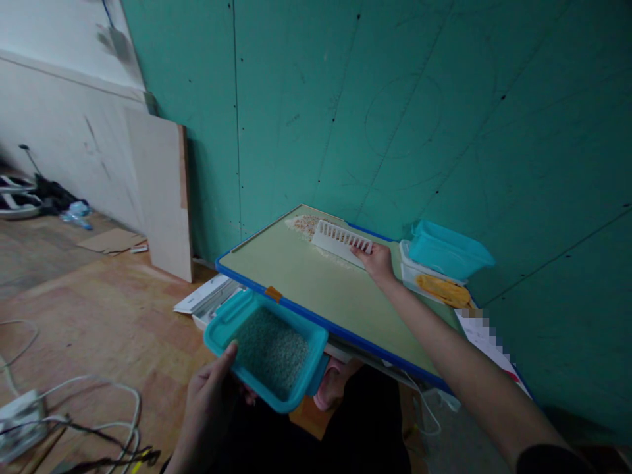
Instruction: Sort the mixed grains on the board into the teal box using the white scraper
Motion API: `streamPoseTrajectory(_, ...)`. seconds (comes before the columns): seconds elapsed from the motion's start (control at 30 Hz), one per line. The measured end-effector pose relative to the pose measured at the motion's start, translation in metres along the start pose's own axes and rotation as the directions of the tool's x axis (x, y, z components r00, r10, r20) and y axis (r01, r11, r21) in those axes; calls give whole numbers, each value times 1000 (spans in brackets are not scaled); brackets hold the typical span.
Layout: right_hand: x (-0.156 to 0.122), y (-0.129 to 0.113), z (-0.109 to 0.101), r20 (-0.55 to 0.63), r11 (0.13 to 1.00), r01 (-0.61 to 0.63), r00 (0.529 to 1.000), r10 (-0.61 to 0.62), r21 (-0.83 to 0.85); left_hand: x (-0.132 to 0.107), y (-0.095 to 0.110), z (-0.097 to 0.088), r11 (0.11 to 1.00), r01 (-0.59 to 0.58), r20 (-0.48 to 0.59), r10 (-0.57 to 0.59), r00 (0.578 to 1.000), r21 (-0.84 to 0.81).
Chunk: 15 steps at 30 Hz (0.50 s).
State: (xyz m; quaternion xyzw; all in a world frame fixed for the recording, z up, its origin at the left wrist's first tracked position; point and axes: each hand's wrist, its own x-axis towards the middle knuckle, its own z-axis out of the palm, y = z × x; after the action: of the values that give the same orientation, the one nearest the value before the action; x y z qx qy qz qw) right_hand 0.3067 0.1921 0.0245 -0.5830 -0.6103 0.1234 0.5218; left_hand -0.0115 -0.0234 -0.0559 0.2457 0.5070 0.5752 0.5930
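My left hand [210, 395] grips the near left corner of a teal container [266, 349] filled with small pale grains, held just below the front edge of the desk [316, 283]. My right hand [378, 262] reaches across the green desk top and holds the right end of a white slotted plastic piece [340, 242]. That piece rests against a pile of mixed grains [307, 225] at the far edge of the desk, by the green wall.
A teal box [447, 249] sits on a white tray with something yellow [442, 289] at the desk's right end. Papers [486, 339] lie on the right. A wooden board [165, 197] leans on the wall. Cables and a power strip [22, 418] lie on the floor at left.
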Motion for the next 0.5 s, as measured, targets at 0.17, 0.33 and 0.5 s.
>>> streamPoseTrajectory(0.17,0,3,-3,-26,1000,-23,999,23,5,-1,4,0,999,3,22,-4,1000,43)
streamPoseTrajectory(0.33,1,6,-3,-19,1000,-21,1000,20,-5,-2,4,2,1000,-2,10,2,1000,6)
streamPoseTrajectory(0.5,0,6,0,15,999,-11,1000,12,-30,-2,2,2,1000,-2,-5,2,1000,-23)
